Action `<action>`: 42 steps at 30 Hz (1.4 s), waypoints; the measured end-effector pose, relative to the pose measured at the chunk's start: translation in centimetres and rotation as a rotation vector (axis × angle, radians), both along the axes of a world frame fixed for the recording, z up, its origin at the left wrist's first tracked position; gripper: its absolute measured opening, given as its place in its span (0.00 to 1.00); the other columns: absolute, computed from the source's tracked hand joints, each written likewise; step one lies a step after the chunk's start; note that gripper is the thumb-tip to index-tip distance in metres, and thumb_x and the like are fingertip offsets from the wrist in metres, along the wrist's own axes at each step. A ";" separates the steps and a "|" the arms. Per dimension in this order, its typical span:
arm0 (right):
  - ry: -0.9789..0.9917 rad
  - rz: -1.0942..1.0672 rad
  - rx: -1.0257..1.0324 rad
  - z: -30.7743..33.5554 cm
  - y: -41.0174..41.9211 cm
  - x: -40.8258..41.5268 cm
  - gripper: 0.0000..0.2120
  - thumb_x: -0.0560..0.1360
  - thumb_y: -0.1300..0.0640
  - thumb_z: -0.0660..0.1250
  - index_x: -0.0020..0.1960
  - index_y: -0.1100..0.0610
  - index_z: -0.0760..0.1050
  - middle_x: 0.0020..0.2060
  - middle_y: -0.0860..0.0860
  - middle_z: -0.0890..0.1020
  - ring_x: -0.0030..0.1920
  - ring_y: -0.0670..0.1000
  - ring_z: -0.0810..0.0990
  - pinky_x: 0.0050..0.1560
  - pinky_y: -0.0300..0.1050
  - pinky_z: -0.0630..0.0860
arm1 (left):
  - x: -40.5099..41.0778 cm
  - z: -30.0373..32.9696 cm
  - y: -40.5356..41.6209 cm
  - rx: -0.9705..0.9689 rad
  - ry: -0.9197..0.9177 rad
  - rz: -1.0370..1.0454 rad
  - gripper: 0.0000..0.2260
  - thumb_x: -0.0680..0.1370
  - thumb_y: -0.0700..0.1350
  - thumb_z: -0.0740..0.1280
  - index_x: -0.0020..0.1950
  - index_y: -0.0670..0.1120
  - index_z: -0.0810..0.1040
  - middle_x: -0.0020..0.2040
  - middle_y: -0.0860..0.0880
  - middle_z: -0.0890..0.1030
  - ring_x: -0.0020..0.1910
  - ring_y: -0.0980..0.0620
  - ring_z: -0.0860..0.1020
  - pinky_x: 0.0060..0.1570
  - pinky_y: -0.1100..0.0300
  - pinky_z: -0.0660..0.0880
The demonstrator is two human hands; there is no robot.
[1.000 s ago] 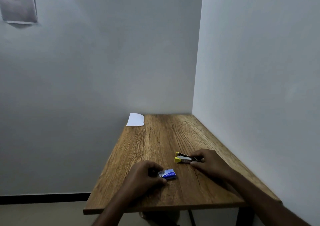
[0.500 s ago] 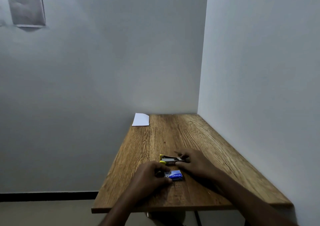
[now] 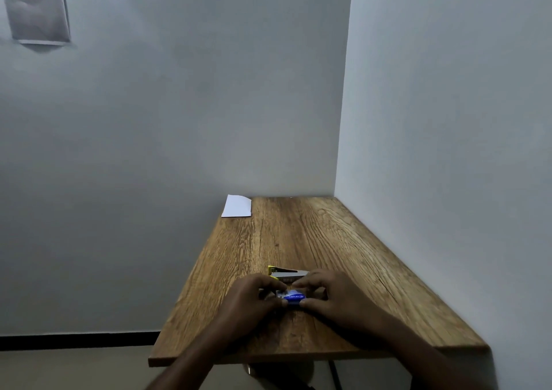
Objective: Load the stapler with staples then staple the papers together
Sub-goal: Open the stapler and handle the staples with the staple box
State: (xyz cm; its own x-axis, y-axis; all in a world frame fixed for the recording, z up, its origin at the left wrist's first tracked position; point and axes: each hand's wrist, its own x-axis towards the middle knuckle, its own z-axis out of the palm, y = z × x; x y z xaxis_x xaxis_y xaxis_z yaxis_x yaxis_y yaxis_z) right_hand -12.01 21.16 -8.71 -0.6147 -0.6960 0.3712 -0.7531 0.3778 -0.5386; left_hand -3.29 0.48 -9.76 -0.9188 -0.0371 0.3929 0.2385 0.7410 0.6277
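Note:
A small blue staple box (image 3: 292, 296) lies on the wooden table (image 3: 313, 240) near its front edge. My left hand (image 3: 254, 300) grips the box's left end and my right hand (image 3: 331, 297) pinches its right end. Just behind the box rests a small stapler (image 3: 286, 272), yellow at its left tip with a metal body, untouched. White papers (image 3: 237, 206) lie at the table's far left corner, against the back wall.
The table stands in a corner, with a wall along its right side and another behind it. Its left edge and front edge drop off to the floor. A grey sheet (image 3: 35, 7) hangs high on the back wall.
My right hand has let go of the stapler after sliding it left, and has come onto the staple box. My left hand stays on the box.

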 end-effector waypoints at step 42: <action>0.074 -0.242 -0.112 -0.6 -0.8 -9.0 0.09 0.70 0.57 0.77 0.50 0.51 0.85 0.46 0.45 0.86 0.47 0.38 0.81 0.49 0.33 0.77 | -11.2 -0.1 0.9 -0.149 0.165 0.082 0.12 0.74 0.45 0.73 0.57 0.50 0.83 0.53 0.52 0.84 0.48 0.61 0.78 0.47 0.69 0.74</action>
